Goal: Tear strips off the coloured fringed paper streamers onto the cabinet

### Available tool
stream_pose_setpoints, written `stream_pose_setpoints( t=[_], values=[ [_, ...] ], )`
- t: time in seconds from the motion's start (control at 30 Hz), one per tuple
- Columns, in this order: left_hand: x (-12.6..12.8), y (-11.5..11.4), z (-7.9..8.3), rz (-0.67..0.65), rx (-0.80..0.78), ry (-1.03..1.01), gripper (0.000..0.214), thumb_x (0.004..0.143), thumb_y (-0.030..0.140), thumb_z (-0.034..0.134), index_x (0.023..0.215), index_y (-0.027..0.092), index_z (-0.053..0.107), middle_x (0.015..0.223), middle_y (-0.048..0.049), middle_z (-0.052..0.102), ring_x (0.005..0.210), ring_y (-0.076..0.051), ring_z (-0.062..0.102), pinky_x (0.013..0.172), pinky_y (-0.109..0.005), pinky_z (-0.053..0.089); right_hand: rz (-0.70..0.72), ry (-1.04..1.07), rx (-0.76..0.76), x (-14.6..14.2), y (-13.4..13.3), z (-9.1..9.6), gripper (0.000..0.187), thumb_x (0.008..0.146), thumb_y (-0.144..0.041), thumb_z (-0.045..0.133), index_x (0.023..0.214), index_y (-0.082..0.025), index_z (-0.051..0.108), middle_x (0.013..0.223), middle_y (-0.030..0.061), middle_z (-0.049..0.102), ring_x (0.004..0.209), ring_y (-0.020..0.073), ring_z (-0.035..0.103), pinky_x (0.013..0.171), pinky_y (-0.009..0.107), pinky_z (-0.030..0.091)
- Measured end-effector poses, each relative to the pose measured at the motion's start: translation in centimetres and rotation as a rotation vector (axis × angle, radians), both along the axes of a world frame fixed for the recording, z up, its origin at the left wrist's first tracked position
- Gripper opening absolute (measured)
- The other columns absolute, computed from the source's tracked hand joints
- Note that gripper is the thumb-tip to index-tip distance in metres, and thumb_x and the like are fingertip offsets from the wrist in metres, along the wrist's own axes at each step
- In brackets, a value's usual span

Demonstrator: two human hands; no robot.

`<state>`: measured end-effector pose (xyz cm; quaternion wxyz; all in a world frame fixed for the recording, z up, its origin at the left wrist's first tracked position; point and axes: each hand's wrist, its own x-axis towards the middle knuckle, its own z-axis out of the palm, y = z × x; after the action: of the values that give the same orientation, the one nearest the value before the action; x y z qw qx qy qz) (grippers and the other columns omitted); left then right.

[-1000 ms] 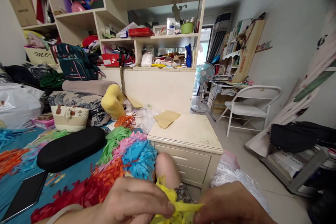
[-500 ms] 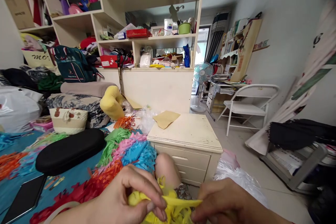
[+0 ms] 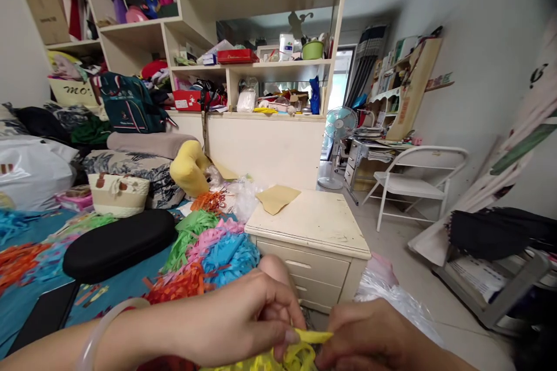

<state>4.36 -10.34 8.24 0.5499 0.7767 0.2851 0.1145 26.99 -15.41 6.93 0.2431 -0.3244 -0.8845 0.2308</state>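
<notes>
Between my hands at the bottom of the head view runs a short yellow strip point(image 3: 314, 336). My left hand point(image 3: 256, 316), with a pale bangle point(image 3: 111, 324) on its wrist, pinches one end. My right hand point(image 3: 369, 330) has closed fingers on the other end. Just below lies a loose bunch of yellow strips point(image 3: 265, 362), partly hidden by my hands. Left of my hands, heaps of orange strips point(image 3: 183, 283), blue strips point(image 3: 230, 255), pink strips point(image 3: 206, 243) and green strips point(image 3: 191, 232) lie on the bed.
A cream drawer cabinet point(image 3: 313, 223) stands ahead, with a brown paper piece point(image 3: 278, 198) on top. To the left on the bed are a black case point(image 3: 122, 243), a phone point(image 3: 43, 316) and a woven bag point(image 3: 117, 192). A white folding chair point(image 3: 413, 182) stands right.
My left hand has moved right, closer to my right hand, so the yellow strip between them is shorter. More of the left forearm and bangle shows. The view has shifted slightly.
</notes>
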Motion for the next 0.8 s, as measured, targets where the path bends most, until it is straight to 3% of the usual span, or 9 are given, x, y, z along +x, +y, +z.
stream_pose_setpoints(
  t=[0.1,0.33,0.37,0.47,0.57,0.6,0.7,0.8],
  values=[
    [0.0,-0.3,-0.3,0.044,0.168,-0.038,0.014,0.088,0.021,0.051,0.090,0.014,0.063,0.066,0.0031,0.052,0.064,-0.011,0.052,0.059,-0.018,0.042,-0.017,-0.036,0.004,0.1,-0.1,-0.1,0.020,0.089,-0.016,0.056,0.095,-0.015,0.075,0.080,0.0083,0.070,0.074,0.0125,0.067,0.066,0.017,0.048],
    [0.8,-0.1,-1.9,0.185,0.184,-0.176,0.014,0.076,0.029,0.064,0.076,0.015,0.067,0.075,0.0015,0.053,0.068,-0.012,0.049,0.058,-0.020,0.040,-0.008,-0.077,-0.049,0.9,0.0,0.1,0.022,0.091,-0.021,0.054,0.099,-0.021,0.074,0.085,0.0070,0.070,0.077,0.0134,0.065,0.069,0.020,0.048],
    [0.9,0.0,-2.1,0.206,0.233,-0.194,0.013,0.076,0.028,0.064,0.075,0.015,0.068,0.075,0.0012,0.054,0.069,-0.012,0.050,0.059,-0.021,0.040,-0.024,-0.082,-0.081,0.9,0.0,0.4,0.020,0.088,-0.023,0.059,0.103,-0.023,0.072,0.090,0.0064,0.071,0.082,0.0147,0.065,0.073,0.021,0.048],
    [1.1,0.1,-2.6,0.223,0.388,-0.214,0.011,0.078,0.023,0.061,0.075,0.016,0.070,0.075,0.0004,0.056,0.070,-0.013,0.050,0.064,-0.022,0.041,-0.145,-0.095,-0.170,0.3,0.5,1.2,0.042,0.074,-0.029,0.074,0.115,-0.026,0.065,0.103,0.0041,0.071,0.092,0.0182,0.064,0.078,0.023,0.048],
    [1.0,0.3,-3.0,0.208,0.463,-0.204,0.013,0.080,0.022,0.060,0.078,0.015,0.071,0.076,-0.0009,0.059,0.071,-0.013,0.052,0.065,-0.022,0.041,-0.156,-0.093,-0.294,-1.1,1.7,1.0,0.025,0.086,-0.037,0.059,0.092,-0.016,0.072,0.076,0.0026,0.071,0.069,0.0136,0.064,0.064,0.019,0.047],
    [0.9,0.4,-3.1,0.207,0.469,-0.202,0.014,0.081,0.023,0.060,0.078,0.015,0.071,0.077,-0.0013,0.059,0.070,-0.013,0.052,0.064,-0.022,0.041,-0.133,-0.080,-0.325,-1.5,2.1,0.7,0.032,0.091,-0.036,0.052,0.080,-0.014,0.072,0.066,0.0019,0.068,0.061,0.0114,0.061,0.060,0.018,0.045],
    [0.4,0.9,-3.5,0.198,0.363,-0.206,0.017,0.083,0.027,0.059,0.076,0.015,0.069,0.071,-0.0001,0.057,0.065,-0.012,0.049,0.058,-0.020,0.037,-0.113,-0.034,-0.385,-1.9,3.2,-0.2,0.037,0.093,-0.030,0.048,0.066,-0.012,0.067,0.055,0.0001,0.061,0.050,0.0072,0.051,0.053,0.016,0.039],
    [0.0,1.7,-3.9,0.113,0.065,-0.197,0.027,0.086,0.038,0.058,0.077,0.014,0.066,0.056,0.0035,0.053,0.049,-0.008,0.040,0.048,-0.019,0.030,-0.063,0.015,-0.513,-1.2,4.0,-0.8,0.036,0.092,-0.034,0.050,0.065,-0.012,0.062,0.055,-0.0010,0.056,0.049,0.0066,0.047,0.051,0.016,0.036]
  ],
)
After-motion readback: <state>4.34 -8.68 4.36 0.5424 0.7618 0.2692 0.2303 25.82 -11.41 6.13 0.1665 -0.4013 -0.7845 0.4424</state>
